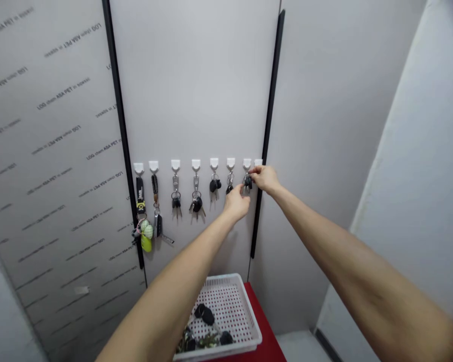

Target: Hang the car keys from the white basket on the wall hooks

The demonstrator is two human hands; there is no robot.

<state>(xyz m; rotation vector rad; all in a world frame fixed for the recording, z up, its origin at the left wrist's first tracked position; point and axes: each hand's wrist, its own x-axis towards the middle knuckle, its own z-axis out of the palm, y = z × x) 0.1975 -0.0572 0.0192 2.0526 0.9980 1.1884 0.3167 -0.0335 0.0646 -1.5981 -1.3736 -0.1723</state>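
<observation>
A row of white wall hooks [195, 164] runs across a grey panel, most with key bunches hanging from them. My right hand [265, 178] pinches a black key bunch [247, 182] at the hook second from the right [246, 163]. Just below and left of that bunch, my left hand [237, 202] is raised with its fingers curled, touching the keys' lower end. The last hook [258, 162] on the right shows no keys and is partly hidden by my right hand.
A white perforated basket [245, 306] with several more key bunches [205, 314] sits on a red surface [266, 334] below. A keychain with a green charm [146, 237] hangs at the far left hook. Black vertical strips border the panel.
</observation>
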